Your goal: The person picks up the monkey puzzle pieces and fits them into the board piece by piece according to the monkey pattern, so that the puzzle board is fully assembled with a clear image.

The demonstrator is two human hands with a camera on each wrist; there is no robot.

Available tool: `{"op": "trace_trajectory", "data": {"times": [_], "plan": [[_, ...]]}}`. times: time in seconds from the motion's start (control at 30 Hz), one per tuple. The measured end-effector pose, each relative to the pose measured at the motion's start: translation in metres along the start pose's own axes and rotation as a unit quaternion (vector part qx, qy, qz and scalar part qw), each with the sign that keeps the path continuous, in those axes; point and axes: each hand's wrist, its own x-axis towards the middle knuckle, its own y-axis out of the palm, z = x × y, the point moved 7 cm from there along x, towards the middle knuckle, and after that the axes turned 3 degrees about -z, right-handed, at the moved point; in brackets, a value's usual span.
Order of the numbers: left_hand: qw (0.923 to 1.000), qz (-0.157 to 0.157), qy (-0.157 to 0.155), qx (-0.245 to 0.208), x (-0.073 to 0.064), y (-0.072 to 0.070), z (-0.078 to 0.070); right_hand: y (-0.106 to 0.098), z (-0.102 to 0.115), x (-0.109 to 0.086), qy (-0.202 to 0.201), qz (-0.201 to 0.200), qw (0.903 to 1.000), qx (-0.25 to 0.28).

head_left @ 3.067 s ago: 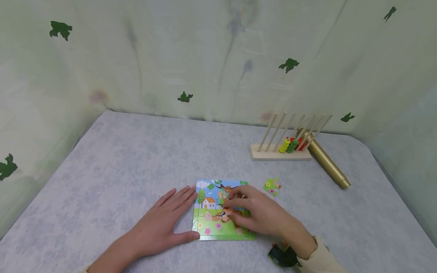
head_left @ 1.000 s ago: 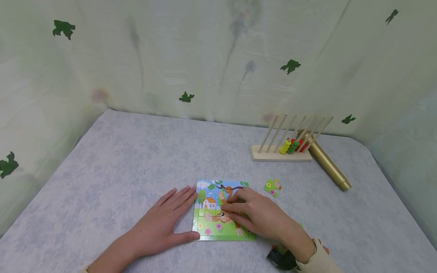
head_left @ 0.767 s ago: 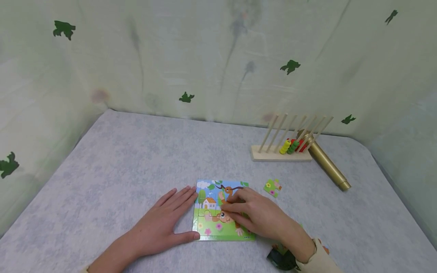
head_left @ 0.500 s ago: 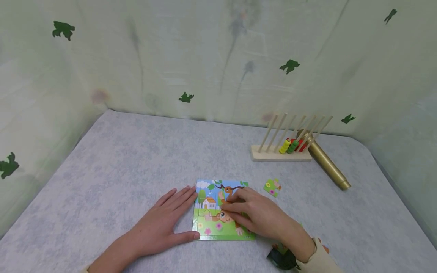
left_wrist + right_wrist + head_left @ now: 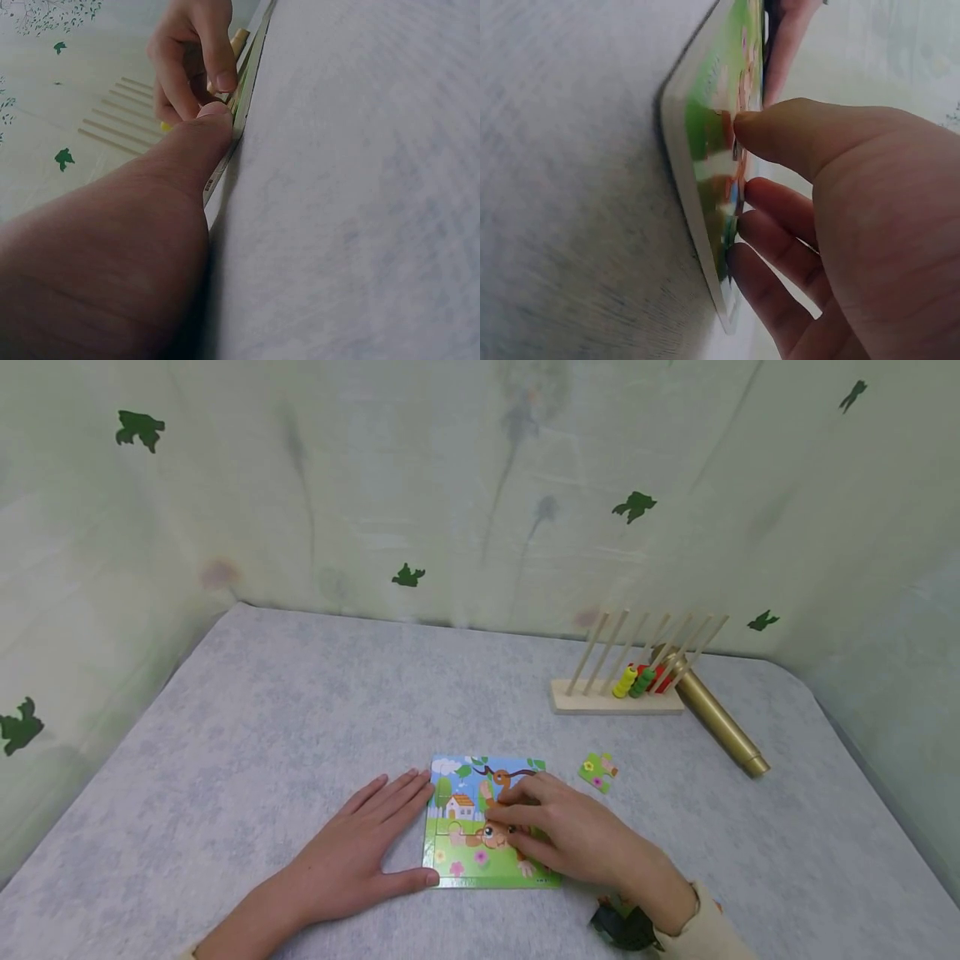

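A square jigsaw puzzle (image 5: 468, 860), printed with a monkey, a small house and flowers, lies flat on the table in the head view. My left hand (image 5: 360, 852) rests on the table at its left side, fingers straight, fingertips and thumb at the frame's left edge. My right hand (image 5: 573, 827) bends over the puzzle's right half. Its thumb and fingers pinch a puzzle piece (image 5: 741, 166) at the puzzle's surface, mostly hidden by the hand in the head view. The left wrist view has the right hand's fingers close beyond the left thumb.
A loose green puzzle piece (image 5: 598, 772) lies right of the puzzle. Behind it stands a wooden peg rack (image 5: 585, 700) with yellow, green and red beads, and a gold-coloured tube (image 5: 720, 722) lies beside it. A dark glossy object (image 5: 626, 928) sits under the right wrist.
Over three seconds my right hand has shifted slightly on the puzzle's right half; in the last half second its thumb moved a little rightward. The left hand stays in place.
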Motion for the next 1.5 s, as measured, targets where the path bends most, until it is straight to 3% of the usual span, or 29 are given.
{"op": "trace_trajectory", "data": {"times": [0.4,0.9,1.5], "plan": [[1.0,0.007,-0.003,-0.002,0.0,0.001,0.001,-0.012,-0.001,-0.004,-0.012,-0.016,0.9997,0.011],[0.9999,0.007,-0.007,-0.005,0.001,0.001,0.001,-0.029,-0.014,-0.015,0.02,-0.017,0.9995,-0.019],[1.0,0.006,-0.006,-0.001,0.0,0.001,0.001,-0.044,-0.034,-0.033,0.068,-0.023,0.9974,-0.007]]}}
